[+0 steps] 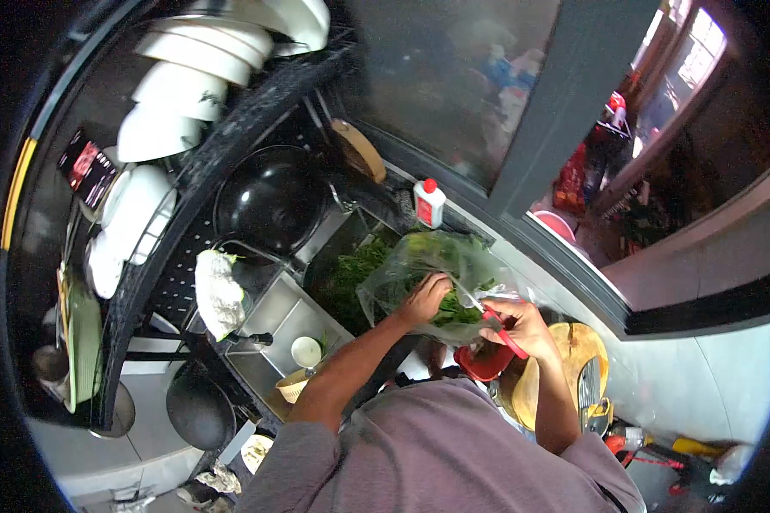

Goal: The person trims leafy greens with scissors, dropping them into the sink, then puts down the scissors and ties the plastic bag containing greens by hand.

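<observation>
Red-handled blade at bagged greens

We read the clock from the wearer's torso. Nearest, wooden board, 2 o'clock. Right hand, 1 o'clock, wrapped round the blade's handle. Left hand, 12, bent over the clear bag; pinching or just pressing, we can't tell. Bag and greens, also 12. Farther, white bottle, 12. Risk, we judge: blade points toward left hand, so slipping on slack plastic could cut it.
</observation>
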{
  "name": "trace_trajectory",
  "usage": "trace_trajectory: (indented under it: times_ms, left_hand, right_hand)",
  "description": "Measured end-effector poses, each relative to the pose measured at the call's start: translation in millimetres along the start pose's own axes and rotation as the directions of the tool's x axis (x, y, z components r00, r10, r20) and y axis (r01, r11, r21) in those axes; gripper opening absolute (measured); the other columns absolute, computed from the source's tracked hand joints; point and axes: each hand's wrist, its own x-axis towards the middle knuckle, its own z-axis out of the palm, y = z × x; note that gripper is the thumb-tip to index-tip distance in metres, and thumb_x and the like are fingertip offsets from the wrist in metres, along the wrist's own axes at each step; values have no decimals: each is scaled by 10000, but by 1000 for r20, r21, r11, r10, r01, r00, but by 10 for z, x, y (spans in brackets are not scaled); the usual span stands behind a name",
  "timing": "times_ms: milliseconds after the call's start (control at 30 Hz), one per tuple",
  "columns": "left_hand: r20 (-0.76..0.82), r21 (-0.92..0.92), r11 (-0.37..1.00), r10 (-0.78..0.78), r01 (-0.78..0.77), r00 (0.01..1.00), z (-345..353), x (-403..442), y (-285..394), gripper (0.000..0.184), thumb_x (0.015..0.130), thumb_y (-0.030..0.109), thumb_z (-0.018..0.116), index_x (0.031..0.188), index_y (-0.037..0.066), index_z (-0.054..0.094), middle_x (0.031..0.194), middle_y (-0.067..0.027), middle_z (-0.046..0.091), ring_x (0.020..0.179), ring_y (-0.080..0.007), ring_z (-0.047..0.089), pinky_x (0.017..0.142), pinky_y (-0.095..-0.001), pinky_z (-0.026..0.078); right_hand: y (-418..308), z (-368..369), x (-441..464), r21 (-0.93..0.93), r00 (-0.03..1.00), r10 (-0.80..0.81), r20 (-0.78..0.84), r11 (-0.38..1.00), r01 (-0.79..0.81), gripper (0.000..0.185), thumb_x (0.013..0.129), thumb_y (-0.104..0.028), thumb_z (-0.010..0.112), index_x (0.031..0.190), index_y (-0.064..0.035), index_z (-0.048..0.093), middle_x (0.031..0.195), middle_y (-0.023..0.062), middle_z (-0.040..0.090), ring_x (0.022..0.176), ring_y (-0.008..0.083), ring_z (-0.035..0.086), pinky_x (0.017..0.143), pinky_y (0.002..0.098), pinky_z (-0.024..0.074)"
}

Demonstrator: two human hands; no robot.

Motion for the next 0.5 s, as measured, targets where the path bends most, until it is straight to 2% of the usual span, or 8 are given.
trace_trajectory:
  times_ms: [100,133,200,233,267,333,367,500]
  left_hand:
    - [-274,-77,996,-58,38,960,-273,6,214,115,877,38,545,986,10,517,1023,-155,546,942,-327,556,820,-383,465]
    - [-283,-64,997,-60,44,957,-362,19,254,115,877,38,545,986,10,517,1023,-155,546,942,-327,556,820,-383,465]
    - [-406,-172,982,-146,81,902,-467,-8,386,107,887,34,541,989,9,520,1017,-159,554,932,-303,569,808,-372,467]
    - [-534,-104,993,-109,62,838,-517,-6,442,132,890,49,557,1010,5,525,962,-137,573,861,-249,595,745,-349,487]
    - [-536,-101,993,-108,64,838,-535,-66,451,132,890,49,557,1010,5,525,962,-137,573,861,-249,595,745,-349,487]
    - [-517,-113,931,-353,347,780,-532,-339,450,179,879,79,592,1035,13,534,885,-104,602,760,-209,620,653,-329,505]
    - [-500,-127,904,-414,408,761,-458,-530,309,244,854,103,636,1077,42,560,821,-80,638,659,-183,629,592,-316,515]
    - [-491,-134,822,-540,553,684,-485,-1041,259,214,835,104,653,1043,63,623,826,-82,665,643,-176,635,602,-308,526]
  right_hand:
    - [120,-13,80,-106,998,-19,-52,994,13,479,702,-102,789,1137,-2,616,781,-45,582,678,37,483,607,208,420]
    - [93,-3,103,-96,997,-43,-65,995,36,469,703,-114,791,1127,-7,624,741,-61,567,651,34,476,586,204,412]
    - [18,6,128,-61,997,-50,-66,997,46,477,701,-125,794,1131,-10,623,735,-61,569,650,31,476,589,203,413]
    - [10,2,140,-62,997,-52,-61,997,48,477,701,-125,794,1131,-10,623,735,-61,569,650,31,476,589,203,413]
    - [6,-2,149,-107,999,-29,-39,994,24,474,706,-125,791,1134,-12,621,767,-55,586,669,31,482,606,205,420]
    - [3,35,152,-152,1000,0,-18,988,-2,472,712,-126,788,1137,-13,619,799,-48,602,688,32,488,623,206,426]
    - [0,80,159,-115,1000,-20,1,993,20,472,715,-127,787,1140,-13,616,815,-45,608,701,35,492,636,206,429]
    - [-12,186,164,-81,999,-17,40,996,20,443,731,-122,774,1125,-4,612,796,-43,607,714,35,489,652,210,438]
